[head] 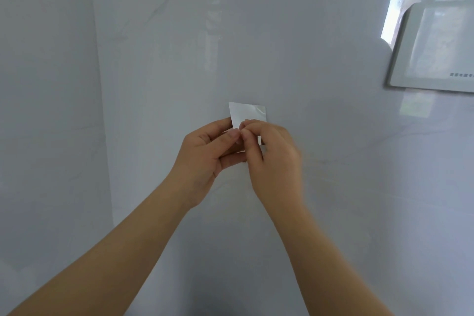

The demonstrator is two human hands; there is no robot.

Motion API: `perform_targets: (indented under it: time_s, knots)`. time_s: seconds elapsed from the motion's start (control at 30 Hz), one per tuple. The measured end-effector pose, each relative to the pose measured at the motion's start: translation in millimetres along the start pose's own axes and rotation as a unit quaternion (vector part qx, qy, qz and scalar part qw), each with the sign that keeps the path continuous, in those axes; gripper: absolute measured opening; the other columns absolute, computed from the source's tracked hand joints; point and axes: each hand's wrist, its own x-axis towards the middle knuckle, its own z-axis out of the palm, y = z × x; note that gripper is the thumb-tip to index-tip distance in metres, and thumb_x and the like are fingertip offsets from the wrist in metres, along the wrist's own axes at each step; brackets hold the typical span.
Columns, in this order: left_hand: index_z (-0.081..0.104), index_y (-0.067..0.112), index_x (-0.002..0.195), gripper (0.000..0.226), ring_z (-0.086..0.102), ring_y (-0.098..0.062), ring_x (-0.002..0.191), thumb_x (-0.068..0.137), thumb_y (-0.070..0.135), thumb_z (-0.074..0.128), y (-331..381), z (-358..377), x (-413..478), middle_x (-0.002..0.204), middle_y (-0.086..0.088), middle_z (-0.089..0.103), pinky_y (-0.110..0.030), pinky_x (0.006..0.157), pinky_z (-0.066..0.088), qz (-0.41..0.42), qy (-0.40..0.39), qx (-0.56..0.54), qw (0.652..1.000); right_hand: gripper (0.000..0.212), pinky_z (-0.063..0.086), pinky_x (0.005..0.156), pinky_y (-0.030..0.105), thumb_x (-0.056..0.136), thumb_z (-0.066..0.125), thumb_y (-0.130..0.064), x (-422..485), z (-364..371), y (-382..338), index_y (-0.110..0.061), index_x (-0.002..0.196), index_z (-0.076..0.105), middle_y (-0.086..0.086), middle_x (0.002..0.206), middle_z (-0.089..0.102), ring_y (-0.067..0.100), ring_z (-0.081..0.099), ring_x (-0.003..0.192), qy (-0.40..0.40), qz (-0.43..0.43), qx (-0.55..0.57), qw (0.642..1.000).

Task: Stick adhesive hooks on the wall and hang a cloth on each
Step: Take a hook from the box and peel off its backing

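While raised together before glossy grey wall (307,187), pinching white adhesive hook pad (247,111) from both sides. Gripped at lower left by left hand (205,159), thumb over front, fingers curled behind. Nipped at near edge by right hand (274,161), thumb and forefinger tips closed on it. Held mid-frame, upper half showing above fingers; cannot tell whether touching wall. Mounted upper right on wall: white-framed panel (436,54), well apart.

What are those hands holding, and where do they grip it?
A white adhesive pad: the left hand holds its lower left edge, the right hand pinches its lower middle.
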Motion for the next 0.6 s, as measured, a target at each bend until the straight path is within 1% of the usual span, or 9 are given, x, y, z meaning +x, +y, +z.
perform_targets:
  time_s: [0.07,0.17,0.27,0.37,0.43,0.5,0.6]
  knots:
    - [0.066,0.011,0.105,0.026,0.071,-0.017,0.085,0.093,0.003,0.044,0.3,-0.3,-0.2,0.094,-0.005,0.074,-0.025,0.071,0.057,-0.001,0.003,0.004,1.0,0.022,0.038,0.075,0.021,0.086,0.051,-0.017,-0.3,-1.6,-2.8,-0.006,0.09,0.07,0.004,0.094,0.071,0.01,0.052,0.09,-0.008,0.014,0.001,1.0]
    - [0.065,0.008,0.108,0.026,0.07,-0.019,0.087,0.093,0.003,0.044,0.8,-0.4,-0.3,0.099,-0.01,0.073,-0.026,0.073,0.057,-0.006,0.009,0.006,1.0,0.025,0.038,0.074,0.02,0.087,0.049,-0.021,-0.9,-4.4,-6.6,-0.008,0.093,0.069,0.002,0.097,0.071,0.019,0.057,0.094,-0.027,0.038,0.001,0.999]
    - [0.065,0.007,0.109,0.027,0.071,-0.021,0.085,0.093,0.001,0.044,1.5,0.7,-0.9,0.101,-0.014,0.071,-0.026,0.073,0.057,-0.011,0.016,0.004,1.0,0.021,0.041,0.074,0.024,0.089,0.051,-0.018,-0.4,-6.4,-9.7,-0.007,0.093,0.069,0.002,0.097,0.07,0.022,0.058,0.093,-0.031,0.047,0.002,0.998]
    - [0.066,0.007,0.104,0.026,0.071,-0.02,0.08,0.093,0.0,0.044,2.6,2.6,-2.3,0.093,-0.01,0.073,-0.025,0.069,0.057,-0.011,0.022,0.007,1.0,0.016,0.04,0.076,0.024,0.091,0.054,-0.011,0.1,-7.9,-12.9,-0.006,0.095,0.068,0.003,0.098,0.069,0.022,0.057,0.095,-0.038,0.059,0.005,0.998]
    - [0.063,0.005,0.099,0.021,0.071,-0.018,0.073,0.093,-0.002,0.044,2.9,3.8,-3.0,0.086,-0.009,0.073,-0.025,0.066,0.058,-0.016,0.042,0.002,0.999,0.015,0.041,0.078,0.026,0.092,0.053,-0.01,0.1,-9.8,-14.6,-0.006,0.096,0.067,0.002,0.098,0.068,0.022,0.057,0.096,-0.039,0.067,0.014,0.997]
    - [0.057,0.003,0.09,0.014,0.071,-0.017,0.066,0.092,-0.004,0.045,2.7,4.0,-3.0,0.08,-0.01,0.07,-0.026,0.062,0.058,-0.032,0.063,-0.017,0.997,0.016,0.04,0.078,0.024,0.093,0.052,-0.012,0.4,-10.9,-16.4,-0.007,0.098,0.067,-0.004,0.093,0.063,0.021,0.056,0.097,-0.052,0.084,0.019,0.995]
    - [0.053,0.004,0.084,0.012,0.07,-0.016,0.064,0.091,-0.004,0.047,3.0,4.0,-2.6,0.082,-0.012,0.065,-0.026,0.062,0.058,-0.05,0.065,-0.025,0.996,0.017,0.041,0.078,0.025,0.094,0.051,-0.015,1.6,-11.9,-17.2,-0.008,0.099,0.066,-0.022,0.08,0.048,0.019,0.056,0.095,-0.061,0.104,0.025,0.992]
